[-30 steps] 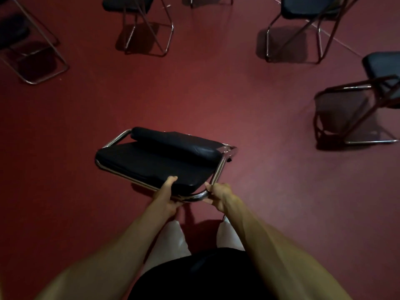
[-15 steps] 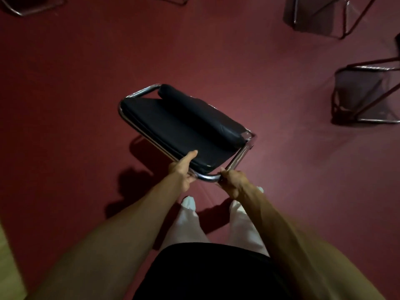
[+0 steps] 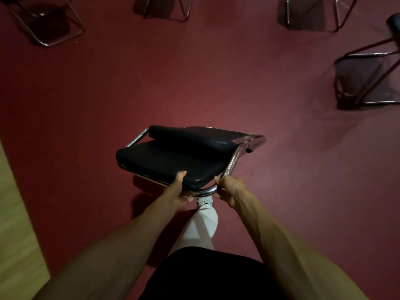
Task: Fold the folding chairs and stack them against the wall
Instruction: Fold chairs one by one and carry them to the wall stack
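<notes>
Chrome-framed, one folded chair (image 3: 173, 156) is gripped by left hand (image 3: 175, 194) and right hand (image 3: 231, 191), not yet stacked; unfolded chairs (image 3: 368, 54) from ten to two o'clock are left.

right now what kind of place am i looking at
Probably a hall or function room being cleared: open chrome-framed folding chairs stand scattered on a wide dark red floor, pale wooden flooring borders it at the left, and the left hand and right hand hold a folded black-padded chrome chair.
</notes>
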Demonstrator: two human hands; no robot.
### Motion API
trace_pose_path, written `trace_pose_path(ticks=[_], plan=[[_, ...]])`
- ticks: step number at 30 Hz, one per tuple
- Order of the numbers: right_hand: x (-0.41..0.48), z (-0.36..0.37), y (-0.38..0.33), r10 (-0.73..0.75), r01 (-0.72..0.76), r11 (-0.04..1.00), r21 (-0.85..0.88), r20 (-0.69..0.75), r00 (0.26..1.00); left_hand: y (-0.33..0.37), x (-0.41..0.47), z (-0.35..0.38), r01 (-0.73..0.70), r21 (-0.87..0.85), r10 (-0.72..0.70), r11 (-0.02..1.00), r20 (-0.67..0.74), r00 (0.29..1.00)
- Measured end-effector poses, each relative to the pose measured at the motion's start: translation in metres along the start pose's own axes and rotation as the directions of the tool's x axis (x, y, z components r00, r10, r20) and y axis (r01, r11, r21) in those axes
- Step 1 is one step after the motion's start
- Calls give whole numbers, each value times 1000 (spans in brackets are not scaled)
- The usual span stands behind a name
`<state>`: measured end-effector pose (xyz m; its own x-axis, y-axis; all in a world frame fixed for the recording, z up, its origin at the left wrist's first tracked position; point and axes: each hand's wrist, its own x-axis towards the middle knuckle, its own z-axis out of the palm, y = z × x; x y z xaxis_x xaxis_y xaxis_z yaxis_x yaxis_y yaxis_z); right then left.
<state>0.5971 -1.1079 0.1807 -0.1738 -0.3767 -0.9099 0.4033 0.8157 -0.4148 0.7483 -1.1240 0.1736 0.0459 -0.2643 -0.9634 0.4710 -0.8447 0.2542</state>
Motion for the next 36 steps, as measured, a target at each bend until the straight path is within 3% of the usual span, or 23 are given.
trace_pose_path(ticks=[7, 16, 21, 27, 36], plan=[[-59, -43, 102, -60, 58, 998, 35, 64, 996, -98, -51, -65, -74, 4, 74, 997, 31, 997], [-118, -82, 234, 29, -40, 995, 88, 124, 992, -193, -82, -163, -45, 115, 45, 992, 10, 999], [-129, -65, 307, 54, -60, 988, 141, 45, 998, -207, -86, -219, -60, 221, 57, 973, 19, 998], [-140, 5, 391, 44, -23, 986, 163, -126, 991, -186, -83, -303, -52, 357, 23, 933, 84, 996], [-187, 92, 483, 108, -84, 954, 288, -66, 992, -163, -95, -407, -104, 531, 79, 841, 70, 994]])
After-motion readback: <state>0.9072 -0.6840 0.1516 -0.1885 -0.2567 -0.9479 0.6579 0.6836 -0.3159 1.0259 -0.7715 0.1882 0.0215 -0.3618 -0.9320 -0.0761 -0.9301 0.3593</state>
